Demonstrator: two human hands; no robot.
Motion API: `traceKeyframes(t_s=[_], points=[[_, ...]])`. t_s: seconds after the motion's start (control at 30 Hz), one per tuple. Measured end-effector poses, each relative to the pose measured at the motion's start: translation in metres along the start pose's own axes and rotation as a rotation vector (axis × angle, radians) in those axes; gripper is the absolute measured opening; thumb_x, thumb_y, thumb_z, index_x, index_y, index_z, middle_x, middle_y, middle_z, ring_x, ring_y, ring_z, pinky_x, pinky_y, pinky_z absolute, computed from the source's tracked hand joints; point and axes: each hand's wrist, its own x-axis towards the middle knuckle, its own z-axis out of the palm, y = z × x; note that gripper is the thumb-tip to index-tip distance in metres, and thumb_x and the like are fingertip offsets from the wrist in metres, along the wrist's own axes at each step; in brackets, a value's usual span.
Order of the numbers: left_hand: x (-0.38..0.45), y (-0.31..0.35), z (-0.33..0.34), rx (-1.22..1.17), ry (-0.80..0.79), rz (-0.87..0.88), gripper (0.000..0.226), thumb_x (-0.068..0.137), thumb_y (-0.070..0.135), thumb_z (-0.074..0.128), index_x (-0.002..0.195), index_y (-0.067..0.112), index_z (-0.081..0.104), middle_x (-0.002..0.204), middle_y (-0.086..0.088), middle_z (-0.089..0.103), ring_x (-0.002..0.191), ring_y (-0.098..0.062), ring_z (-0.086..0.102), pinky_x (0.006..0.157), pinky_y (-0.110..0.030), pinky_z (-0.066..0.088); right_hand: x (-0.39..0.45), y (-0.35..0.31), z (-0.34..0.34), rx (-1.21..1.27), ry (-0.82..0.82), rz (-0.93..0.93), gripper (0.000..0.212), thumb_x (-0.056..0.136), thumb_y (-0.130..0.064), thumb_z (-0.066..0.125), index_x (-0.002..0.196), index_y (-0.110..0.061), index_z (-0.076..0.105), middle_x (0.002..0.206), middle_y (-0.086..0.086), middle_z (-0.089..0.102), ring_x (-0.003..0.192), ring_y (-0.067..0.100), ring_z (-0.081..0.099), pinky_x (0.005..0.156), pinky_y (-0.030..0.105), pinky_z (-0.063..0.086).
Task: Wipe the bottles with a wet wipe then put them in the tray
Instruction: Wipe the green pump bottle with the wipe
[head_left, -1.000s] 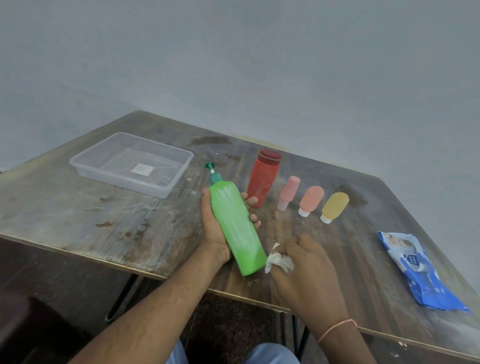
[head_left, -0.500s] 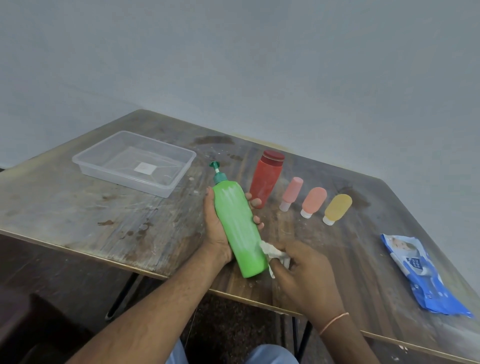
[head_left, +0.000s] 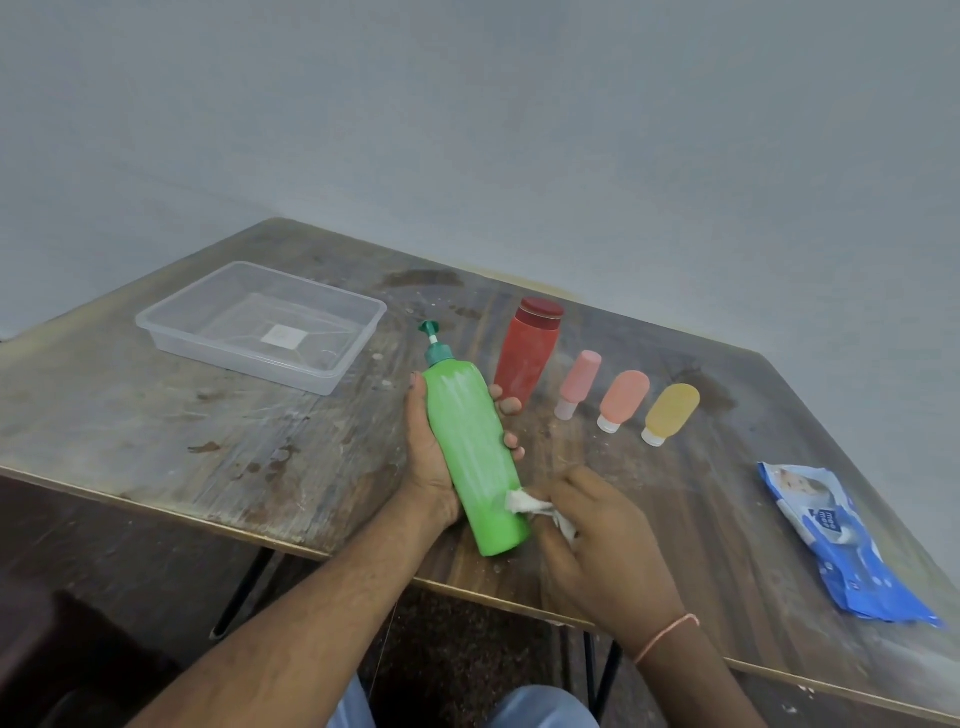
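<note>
1. The left hand (head_left: 434, 457) was wrapped around the middle of the green pump bottle (head_left: 470, 447), thumb on the near side and fingertips (head_left: 506, 402) curling round the far side; the bottle was tilted above the table (head_left: 156, 415), pump end away from the person.
2. The right hand (head_left: 605, 540) pinched a crumpled white wet wipe (head_left: 527, 503) against the lower side of the bottle.
3. Handling, as a judgement: the bottle looked like rigid, smooth plastic, probably slick once wetted; a grip around the waist seemed safer than one on the narrow pump (head_left: 430, 332). Its fill level could not be told through the opaque wall.
4. The clear tray (head_left: 358, 353) stood well to the left and held no bottles; a pale label showed on its floor.
5. Awaiting wiping: a red bottle (head_left: 527, 358) just behind the left fingertips, then a pink bottle (head_left: 577, 382), a salmon bottle (head_left: 623, 397) and a yellow bottle (head_left: 670, 413) in a row, caps toward the person.
6. A blue wipe packet (head_left: 831, 535) lay near the right edge.
</note>
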Motion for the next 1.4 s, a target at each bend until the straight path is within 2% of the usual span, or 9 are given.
traceKeyframes(t_s=[0.07, 0.2, 0.37, 0.57, 0.73, 0.93, 1.17, 1.3, 1.4], points=[[0.000, 0.000, -0.001, -0.010, -0.003, 0.003, 0.092, 0.087, 0.089, 0.036, 0.114, 0.007, 0.069, 0.106, -0.016, 0.071, 0.063, -0.028, 0.063, 0.069, -0.039, 0.054, 0.000, -0.008, 0.006, 0.050, -0.011, -0.011, 0.024, 0.095, -0.025, 0.067, 0.117, -0.033, 0.075, 0.098, -0.023, 0.050, 0.082, -0.001, 0.050, 0.070, 0.008, 0.036], [0.000, 0.001, -0.001, -0.028, -0.016, 0.022, 0.090, 0.088, 0.088, 0.036, 0.111, 0.008, 0.069, 0.104, -0.016, 0.070, 0.062, -0.028, 0.062, 0.069, -0.039, 0.054, -0.009, -0.019, 0.009, 0.059, -0.085, -0.097, 0.022, 0.092, -0.033, 0.070, 0.112, -0.033, 0.079, 0.093, -0.010, 0.058, 0.078, 0.009, 0.057, 0.062, 0.028, 0.046], [0.000, 0.001, 0.000, -0.025, 0.011, 0.024, 0.091, 0.087, 0.089, 0.037, 0.110, 0.007, 0.071, 0.104, -0.016, 0.071, 0.062, -0.028, 0.062, 0.067, -0.038, 0.055, -0.002, -0.018, 0.005, -0.027, 0.035, -0.050, 0.019, 0.091, -0.037, 0.067, 0.105, -0.031, 0.079, 0.089, -0.012, 0.059, 0.072, 0.008, 0.056, 0.060, 0.022, 0.037], [0.002, -0.001, -0.005, -0.049, -0.020, 0.011, 0.091, 0.086, 0.090, 0.038, 0.112, 0.008, 0.069, 0.106, -0.016, 0.070, 0.064, -0.028, 0.064, 0.069, -0.039, 0.055, 0.004, -0.038, 0.013, -0.196, -0.001, -0.121, 0.016, 0.088, -0.049, 0.067, 0.096, -0.042, 0.079, 0.079, -0.010, 0.058, 0.064, 0.014, 0.062, 0.045, 0.029, 0.043], [0.003, -0.001, -0.006, -0.048, -0.041, 0.017, 0.091, 0.087, 0.089, 0.037, 0.111, 0.007, 0.070, 0.104, -0.016, 0.071, 0.063, -0.029, 0.065, 0.070, -0.039, 0.055, 0.015, -0.044, 0.011, -0.230, 0.118, -0.050, 0.021, 0.086, -0.050, 0.066, 0.098, -0.040, 0.080, 0.082, -0.012, 0.066, 0.066, 0.013, 0.065, 0.050, 0.027, 0.045], [0.004, -0.002, -0.006, -0.043, -0.035, 0.010, 0.092, 0.085, 0.090, 0.039, 0.115, 0.007, 0.068, 0.107, -0.016, 0.070, 0.064, -0.028, 0.064, 0.069, -0.039, 0.055, 0.006, -0.046, 0.016, -0.260, -0.011, -0.119, 0.016, 0.086, -0.050, 0.066, 0.090, -0.041, 0.079, 0.078, -0.013, 0.063, 0.062, 0.012, 0.064, 0.044, 0.030, 0.047], [0.004, -0.001, -0.008, -0.036, -0.055, 0.012, 0.091, 0.084, 0.089, 0.042, 0.115, 0.008, 0.067, 0.108, -0.016, 0.070, 0.066, -0.029, 0.065, 0.072, -0.041, 0.055, 0.010, -0.056, 0.024, -0.281, 0.091, -0.074, 0.013, 0.083, -0.047, 0.073, 0.092, -0.038, 0.078, 0.077, -0.009, 0.064, 0.058, 0.013, 0.063, 0.043, 0.030, 0.044], [0.004, -0.002, -0.008, -0.030, -0.046, 0.014, 0.092, 0.084, 0.090, 0.040, 0.116, 0.007, 0.066, 0.107, -0.016, 0.070, 0.065, -0.029, 0.064, 0.071, -0.040, 0.056, -0.001, -0.053, 0.028, -0.285, 0.035, -0.100, 0.013, 0.078, -0.044, 0.073, 0.088, -0.037, 0.078, 0.077, -0.011, 0.065, 0.056, 0.014, 0.063, 0.041, 0.030, 0.044], [0.004, -0.003, -0.008, -0.038, -0.068, -0.004, 0.092, 0.085, 0.090, 0.040, 0.117, 0.007, 0.065, 0.108, -0.016, 0.070, 0.066, -0.029, 0.064, 0.072, -0.040, 0.055, 0.004, -0.054, 0.031, -0.295, 0.069, -0.120, 0.014, 0.086, -0.046, 0.068, 0.091, -0.039, 0.080, 0.075, -0.010, 0.063, 0.056, 0.014, 0.062, 0.042, 0.028, 0.042]])
